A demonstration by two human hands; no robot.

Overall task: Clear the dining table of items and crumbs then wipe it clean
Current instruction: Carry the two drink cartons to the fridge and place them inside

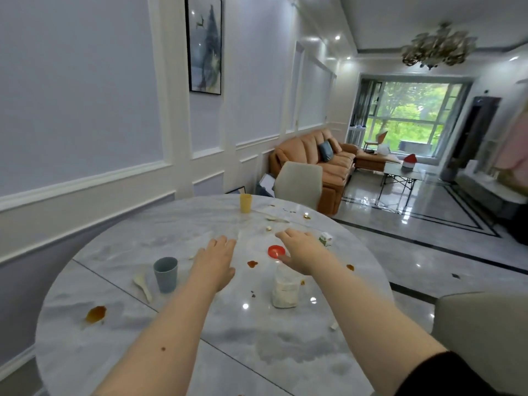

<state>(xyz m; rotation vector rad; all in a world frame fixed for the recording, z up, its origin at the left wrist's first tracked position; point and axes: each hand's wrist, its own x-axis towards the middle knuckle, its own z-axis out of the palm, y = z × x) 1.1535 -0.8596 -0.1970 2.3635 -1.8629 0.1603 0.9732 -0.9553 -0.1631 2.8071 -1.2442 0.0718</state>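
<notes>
A round grey marble table (148, 338) carries a blue-grey cup (165, 274) with a white spoon (142, 284) beside it at the left. A yellow cup (245, 203) stands at the far edge. A clear jar of white powder (285, 290) stands near the middle, and its red lid (276, 251) lies flat behind it. A small green and white carton (326, 239) lies at the right. Brown sauce spots (96, 314) and crumbs (268, 228) dot the top. My left hand (215, 260) hovers open over the middle. My right hand (301, 251) reaches flat over the jar, its thumb by the red lid, holding nothing.
A pale chair (298, 182) stands at the table's far side and another chair back (483, 332) at the right. The wall runs along the left. An orange sofa (317, 161), a folding table (400, 172) and glossy floor lie beyond.
</notes>
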